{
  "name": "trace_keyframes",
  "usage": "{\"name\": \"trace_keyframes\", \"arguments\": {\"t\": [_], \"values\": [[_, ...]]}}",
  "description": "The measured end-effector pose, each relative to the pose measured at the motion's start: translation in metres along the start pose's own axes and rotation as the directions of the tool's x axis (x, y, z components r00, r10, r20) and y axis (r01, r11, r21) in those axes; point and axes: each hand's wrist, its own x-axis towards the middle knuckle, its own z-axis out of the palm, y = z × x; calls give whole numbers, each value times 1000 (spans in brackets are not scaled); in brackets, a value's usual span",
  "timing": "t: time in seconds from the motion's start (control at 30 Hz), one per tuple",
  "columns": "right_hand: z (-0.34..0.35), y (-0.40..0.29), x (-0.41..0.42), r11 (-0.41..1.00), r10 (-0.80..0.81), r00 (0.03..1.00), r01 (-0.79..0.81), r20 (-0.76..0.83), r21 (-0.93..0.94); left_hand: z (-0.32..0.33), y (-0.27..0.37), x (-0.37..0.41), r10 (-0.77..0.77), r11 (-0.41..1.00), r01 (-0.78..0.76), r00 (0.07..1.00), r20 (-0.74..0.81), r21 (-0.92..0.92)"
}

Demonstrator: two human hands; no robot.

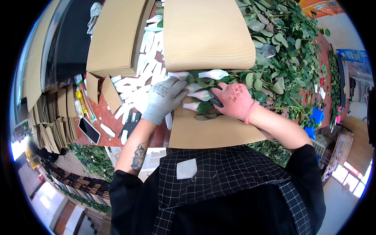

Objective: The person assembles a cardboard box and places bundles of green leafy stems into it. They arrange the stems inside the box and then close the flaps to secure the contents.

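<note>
In front of me, a sheet of corrugated cardboard (217, 133) lies on the red table, its far part (208, 35) curling up and over. Several flowers with heads in white netting sleeves rest on it, heads to the left. My left hand (166, 100), in a grey glove, has its fingertips against the sleeved heads. My right hand (233, 101), in a red glove with dark fingertips, closes around the stem and leaves just behind one sleeved flower head (201, 95). Its fingertips are partly hidden among leaves. Another sleeved head (213, 74) lies beyond, and one (191, 106) lies nearer me.
Leafy stems (282, 64) are heaped on the right. Loose white netting sleeves (147, 73) are scattered on the left, beside stacked cardboard sheets (114, 35). A black tool (130, 123), possibly a stapler, and a phone (89, 131) lie near the table's front edge.
</note>
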Motion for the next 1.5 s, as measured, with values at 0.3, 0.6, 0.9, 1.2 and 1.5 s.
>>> {"name": "trace_keyframes", "arguments": {"t": [0.3, 0.6, 0.9, 1.2, 1.5], "values": [[17, -18, 22, 988, -154, 985, 155, -81, 2, 1, -11, 7, 24, 998, -22, 999, 42, -57], [15, -19, 22, 973, -229, 970, 226, -79, -45, -16, 10, -10, 49, 999, -45, 969, 243, -23], [11, -19, 19, 977, -213, 938, 196, 274, 88, -35, 9, -31, -126, 992, 128, 948, 292, 11], [27, -16, 15, 962, -207, 971, 179, 121, 206, -19, 11, -46, -103, 979, 150, 945, 309, -134], [32, -14, 20, 957, -174, 947, 98, 271, 272, -20, -14, -46, 62, 998, -54, 923, 379, -32]]}}
